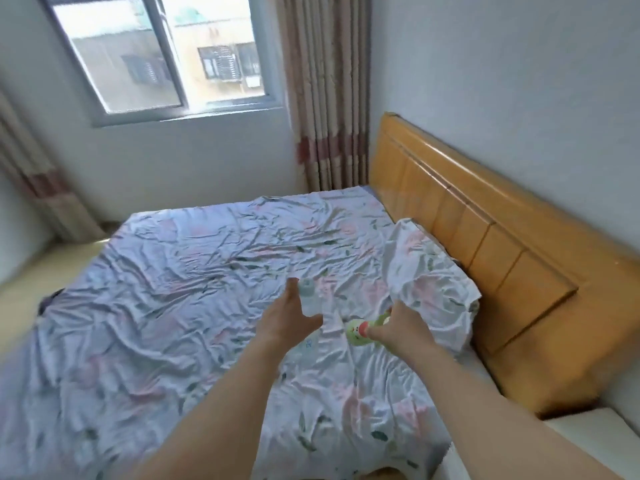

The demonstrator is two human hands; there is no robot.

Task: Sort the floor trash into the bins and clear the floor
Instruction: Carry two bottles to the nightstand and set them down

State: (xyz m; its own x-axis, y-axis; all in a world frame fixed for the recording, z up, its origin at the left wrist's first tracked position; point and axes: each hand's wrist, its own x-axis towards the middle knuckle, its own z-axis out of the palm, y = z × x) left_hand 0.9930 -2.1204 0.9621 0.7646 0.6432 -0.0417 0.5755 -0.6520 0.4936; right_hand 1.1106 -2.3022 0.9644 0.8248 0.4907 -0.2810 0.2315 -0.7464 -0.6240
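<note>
Head view, 1 frame, motion blur throughout. I see both bare forearms reaching from the bottom edge toward the centre of the frame, over a bed with a wrinkled floral sheet (180, 306). My left hand (287, 320) sits just left of centre, palm open and wide, thumb spread from the fingers, holding nothing. Just beyond its fingertips, at frame centre, lies a small clear plastic bottle (309, 296) on the sheet; hand and bottle look close, but I cannot tell whether they touch. My right hand (398, 327) is right of centre, fingers curled around a green bottle (360, 332) with a red band; the bottle projects leftward out of the grip, its end just above the sheet. Between the 2 hands is a white crumpled scrap (332, 323), too blurred to identify. A bunched fold of the sheet rises just behind the right hand. A wooden headboard (467, 216) runs along the right side of the frame. A window (156, 53) fills the upper left, with striped curtains (325, 91) at upper centre.
</note>
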